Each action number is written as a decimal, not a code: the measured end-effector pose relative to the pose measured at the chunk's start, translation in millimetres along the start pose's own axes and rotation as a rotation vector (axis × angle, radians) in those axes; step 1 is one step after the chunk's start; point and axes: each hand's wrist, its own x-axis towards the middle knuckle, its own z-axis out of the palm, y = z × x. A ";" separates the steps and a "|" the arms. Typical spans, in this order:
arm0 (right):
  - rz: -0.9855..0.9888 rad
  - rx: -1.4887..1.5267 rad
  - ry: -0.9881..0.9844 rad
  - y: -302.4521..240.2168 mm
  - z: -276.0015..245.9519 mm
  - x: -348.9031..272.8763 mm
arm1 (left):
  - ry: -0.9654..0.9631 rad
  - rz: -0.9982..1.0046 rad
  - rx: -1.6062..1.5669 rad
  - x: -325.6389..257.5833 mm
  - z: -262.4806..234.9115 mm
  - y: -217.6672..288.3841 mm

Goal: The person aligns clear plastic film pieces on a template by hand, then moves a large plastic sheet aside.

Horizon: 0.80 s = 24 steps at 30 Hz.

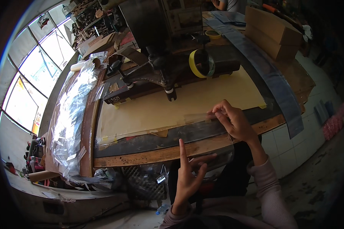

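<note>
My right hand (235, 121) is raised over the front of the worktable, thumb and fingers pinched together on a thin clear plastic sheet (198, 117). The sheet is see-through, so its full outline is hard to make out. Lower and to the left, my left hand (189, 176) has its index finger pointing up and its thumb spread, with no visible grip on anything. Beyond both hands, a large tan board (153, 116) lies flat on the dark table surface (156, 144), with yellow tape at its corners. Above the board stands a dark machine head (170, 93).
A heap of clear plastic pieces (70, 126) covers the left side. A yellow tape roll (195, 64) hangs on the machine. Long bluish plastic sheeting (265, 72) drapes over the right edge beside a cardboard box (271, 32). Another person (233, 5) is at the far side.
</note>
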 end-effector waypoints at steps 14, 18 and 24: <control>0.324 0.495 -0.065 -43.1 -17.8 24.9 | -0.163 -0.108 -0.301 -17.9 -15.2 11.6; 0.361 -0.026 -0.007 1.3 -19.0 58.4 | 0.053 -0.076 -0.112 22.6 0.6 5.5; -0.086 -0.897 0.366 -0.3 15.8 55.6 | 0.143 0.006 0.271 55.6 0.9 18.4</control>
